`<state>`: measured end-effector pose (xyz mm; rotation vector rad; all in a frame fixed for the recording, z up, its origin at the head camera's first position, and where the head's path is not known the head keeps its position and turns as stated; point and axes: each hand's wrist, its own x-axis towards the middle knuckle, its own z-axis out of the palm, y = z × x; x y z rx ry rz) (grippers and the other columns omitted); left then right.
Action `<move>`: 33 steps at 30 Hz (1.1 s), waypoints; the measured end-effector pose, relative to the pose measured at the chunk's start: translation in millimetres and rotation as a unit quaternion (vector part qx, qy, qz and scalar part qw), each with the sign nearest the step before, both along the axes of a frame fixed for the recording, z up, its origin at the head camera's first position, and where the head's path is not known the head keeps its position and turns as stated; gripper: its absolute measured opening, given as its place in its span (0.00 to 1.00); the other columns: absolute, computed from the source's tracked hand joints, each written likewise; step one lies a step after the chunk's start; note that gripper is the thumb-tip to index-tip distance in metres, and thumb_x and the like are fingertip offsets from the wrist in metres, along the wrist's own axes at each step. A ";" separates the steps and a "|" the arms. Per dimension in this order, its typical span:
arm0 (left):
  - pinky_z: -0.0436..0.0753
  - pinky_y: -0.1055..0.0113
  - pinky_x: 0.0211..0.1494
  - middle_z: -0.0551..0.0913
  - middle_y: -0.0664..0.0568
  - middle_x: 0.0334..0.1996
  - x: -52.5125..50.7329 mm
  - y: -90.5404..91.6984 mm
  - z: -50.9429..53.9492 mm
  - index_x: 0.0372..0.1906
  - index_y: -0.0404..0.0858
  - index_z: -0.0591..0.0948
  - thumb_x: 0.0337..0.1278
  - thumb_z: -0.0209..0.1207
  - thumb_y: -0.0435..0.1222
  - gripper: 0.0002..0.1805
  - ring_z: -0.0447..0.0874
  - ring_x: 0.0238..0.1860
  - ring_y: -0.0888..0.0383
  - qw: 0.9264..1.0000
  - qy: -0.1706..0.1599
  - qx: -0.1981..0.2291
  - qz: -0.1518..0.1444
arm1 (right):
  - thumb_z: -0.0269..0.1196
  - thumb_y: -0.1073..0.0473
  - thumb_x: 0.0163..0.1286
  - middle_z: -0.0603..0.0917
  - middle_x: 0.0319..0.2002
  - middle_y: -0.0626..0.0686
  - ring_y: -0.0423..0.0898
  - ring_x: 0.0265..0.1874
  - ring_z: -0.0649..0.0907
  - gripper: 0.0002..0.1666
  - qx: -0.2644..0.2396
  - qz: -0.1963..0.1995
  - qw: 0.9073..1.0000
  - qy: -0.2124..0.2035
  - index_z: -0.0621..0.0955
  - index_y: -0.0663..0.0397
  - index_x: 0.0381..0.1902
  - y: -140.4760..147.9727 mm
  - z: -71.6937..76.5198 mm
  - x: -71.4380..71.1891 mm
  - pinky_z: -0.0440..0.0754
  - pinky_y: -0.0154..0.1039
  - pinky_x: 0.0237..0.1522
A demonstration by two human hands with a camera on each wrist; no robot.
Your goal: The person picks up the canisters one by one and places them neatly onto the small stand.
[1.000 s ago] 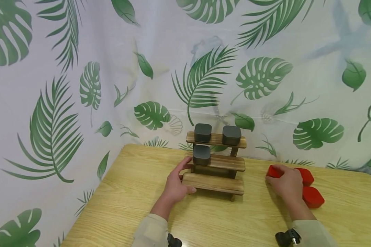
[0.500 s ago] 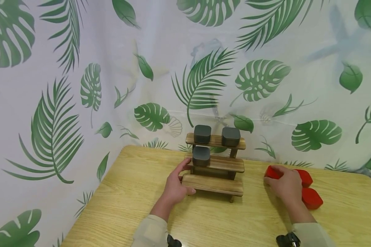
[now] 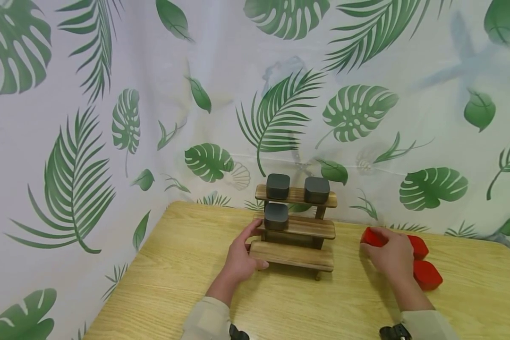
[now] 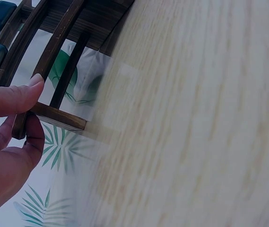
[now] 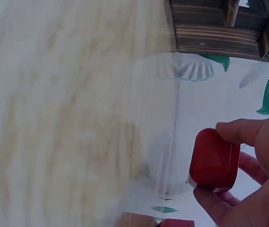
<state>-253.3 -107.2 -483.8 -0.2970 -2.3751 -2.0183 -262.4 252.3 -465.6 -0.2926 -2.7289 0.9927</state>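
Note:
A three-step wooden stand (image 3: 292, 254) stands on the table in the head view. My left hand (image 3: 240, 259) holds its left end at the lowest step; in the left wrist view the thumb lies over the step and fingers curl beneath it. My right hand (image 3: 392, 252) pinches a red rounded box (image 5: 213, 160) between thumb and fingers, to the right of the stand. Two more red boxes (image 3: 427, 275) (image 3: 418, 247) sit just beyond that hand. Dark grey boxes (image 3: 278, 186) (image 3: 317, 190) occupy the top step, and another dark grey box (image 3: 276, 216) is on the middle step's left part.
The light wooden table (image 3: 161, 283) spreads around the stand. Behind and to the left hangs a white cloth (image 3: 153, 61) printed with green leaves, close to the stand's back.
The head view has tilted up slightly, so everything sits a little lower in it. Both hands keep their holds, and the boxes and stand show no clear movement.

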 end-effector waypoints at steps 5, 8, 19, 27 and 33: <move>0.82 0.58 0.36 0.74 0.44 0.63 -0.3 0.0 -0.7 0.72 0.62 0.68 0.31 0.70 0.11 0.62 0.76 0.44 0.46 1.000 0.002 0.001 0.001 | 0.71 0.58 0.62 0.71 0.60 0.73 0.71 0.57 0.67 0.34 0.006 0.001 1.000 0.026 0.78 0.59 0.65 -4.4 3.7 1.9 0.74 0.65 0.50; 0.82 0.58 0.37 0.74 0.46 0.63 -0.7 0.0 -1.2 0.72 0.63 0.68 0.31 0.70 0.11 0.62 0.76 0.44 0.46 1.000 0.002 -0.001 0.002 | 0.71 0.59 0.61 0.72 0.59 0.72 0.70 0.57 0.68 0.32 0.012 0.001 0.999 0.043 0.79 0.59 0.64 -7.3 5.9 2.7 0.73 0.65 0.50; 0.82 0.58 0.36 0.75 0.46 0.62 0.3 -0.1 1.4 0.73 0.58 0.68 0.32 0.69 0.10 0.60 0.76 0.43 0.45 1.000 0.008 -0.004 -0.001 | 0.73 0.58 0.61 0.74 0.58 0.72 0.70 0.57 0.68 0.34 0.008 -0.001 0.998 0.057 0.79 0.57 0.65 -16.3 18.2 5.8 0.76 0.65 0.47; 0.82 0.59 0.36 0.75 0.50 0.61 0.4 -0.1 0.6 0.74 0.61 0.67 0.32 0.70 0.11 0.62 0.77 0.43 0.46 1.000 0.001 -0.003 -0.004 | 0.72 0.58 0.61 0.75 0.58 0.70 0.69 0.57 0.69 0.33 0.010 0.010 0.996 0.085 0.79 0.58 0.64 -22.5 27.8 9.9 0.77 0.65 0.46; 0.83 0.59 0.36 0.75 0.51 0.61 1.3 -0.2 -0.4 0.73 0.62 0.68 0.31 0.70 0.10 0.62 0.77 0.44 0.46 1.000 0.000 -0.002 -0.001 | 0.72 0.57 0.61 0.74 0.59 0.70 0.69 0.57 0.69 0.32 -0.005 0.014 0.996 0.088 0.79 0.57 0.64 -29.9 34.4 14.3 0.78 0.64 0.46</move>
